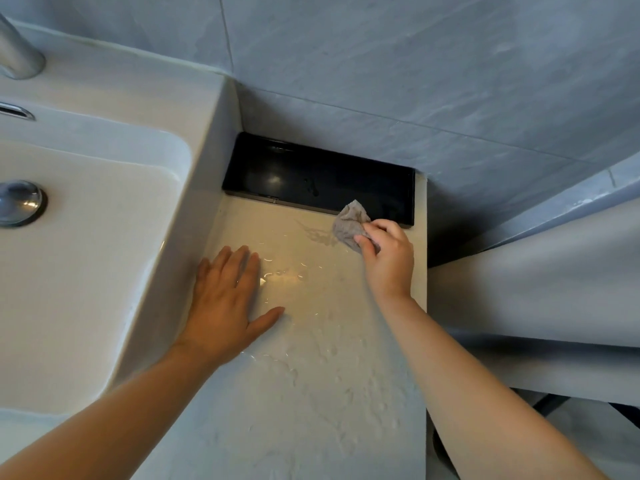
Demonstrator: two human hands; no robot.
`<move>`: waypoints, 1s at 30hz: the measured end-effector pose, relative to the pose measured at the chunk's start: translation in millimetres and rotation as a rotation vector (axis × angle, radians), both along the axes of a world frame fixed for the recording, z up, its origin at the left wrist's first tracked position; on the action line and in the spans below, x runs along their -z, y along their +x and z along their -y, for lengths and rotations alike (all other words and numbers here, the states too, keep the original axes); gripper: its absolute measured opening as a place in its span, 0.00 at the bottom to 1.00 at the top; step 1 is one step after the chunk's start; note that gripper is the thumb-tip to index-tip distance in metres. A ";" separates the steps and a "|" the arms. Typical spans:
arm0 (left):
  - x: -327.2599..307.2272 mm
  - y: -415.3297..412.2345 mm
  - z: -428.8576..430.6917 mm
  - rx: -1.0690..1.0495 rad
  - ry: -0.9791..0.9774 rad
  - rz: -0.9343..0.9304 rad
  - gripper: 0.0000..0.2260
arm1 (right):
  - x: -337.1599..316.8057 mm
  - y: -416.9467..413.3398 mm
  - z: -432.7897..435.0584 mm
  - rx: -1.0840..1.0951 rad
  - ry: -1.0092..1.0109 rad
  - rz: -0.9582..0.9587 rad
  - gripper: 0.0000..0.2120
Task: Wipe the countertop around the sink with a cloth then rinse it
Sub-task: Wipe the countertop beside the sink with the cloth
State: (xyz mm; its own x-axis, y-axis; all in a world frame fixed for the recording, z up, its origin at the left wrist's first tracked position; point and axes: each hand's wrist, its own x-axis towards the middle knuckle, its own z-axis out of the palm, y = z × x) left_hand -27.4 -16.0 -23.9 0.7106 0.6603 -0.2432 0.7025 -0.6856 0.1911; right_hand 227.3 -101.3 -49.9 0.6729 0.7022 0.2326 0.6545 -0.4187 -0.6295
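Note:
A wet, pale countertop (pixel 311 375) runs to the right of a raised white sink (pixel 86 271). My right hand (pixel 389 258) is shut on a small grey cloth (pixel 349 225), pressed to the counter at its far right, just in front of a black tray. My left hand (pixel 225 299) lies flat and open on the counter beside the sink's outer wall, fingers spread. Water films and droplets glisten across the counter between and below my hands.
A black rectangular tray (pixel 318 178) sits against the grey tiled wall (pixel 415 81) at the counter's back. The faucet base (pixel 17 53) and sink drain plug (pixel 20 202) are at the left. The counter's right edge (pixel 426 306) drops off toward a grey ledge.

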 end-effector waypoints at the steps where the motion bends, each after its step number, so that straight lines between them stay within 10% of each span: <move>1: 1.4 -5.2 3.9 -0.018 -0.011 0.003 0.41 | 0.6 -4.0 -1.1 0.017 0.013 -0.014 0.12; 15: 6.7 -25.3 7.6 -0.084 -0.056 0.040 0.46 | -22.9 -66.9 37.6 -0.261 -0.075 -0.195 0.10; 30: 7.1 -26.3 8.2 -0.076 -0.035 0.013 0.48 | -5.4 -37.7 -32.5 -0.077 0.014 -0.001 0.13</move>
State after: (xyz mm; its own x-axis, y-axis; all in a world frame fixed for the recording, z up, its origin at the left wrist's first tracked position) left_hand -53.7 -24.2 -31.0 0.6619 0.7037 -0.2582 0.7496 -0.6233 0.2230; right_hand 189.5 -68.8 -44.5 0.6175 0.7485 0.2417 0.6836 -0.3588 -0.6356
